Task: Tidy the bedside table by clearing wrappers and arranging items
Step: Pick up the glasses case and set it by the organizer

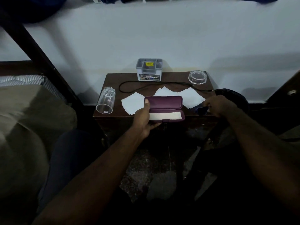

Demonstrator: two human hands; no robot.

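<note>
Left hand (142,117): we gripped the open purple case (164,105).
Right hand (219,106): we pinched a dark item (202,110).
Desk (128,78): white papers (132,103), tumbler (106,101) lying sideways.

bedside table (113,81) bears glass (106,101), papers (132,103), cord (119,87), organizer (149,70), dish (197,77).

Dark object (201,110) in right hand (219,107) indistinct, organizer (149,73) label mostly unreadable

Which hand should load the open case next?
Right, probably. The right hand grips a dark item, likely glasses, beside the open case; the left hand is busy holding the case's left end.
</note>
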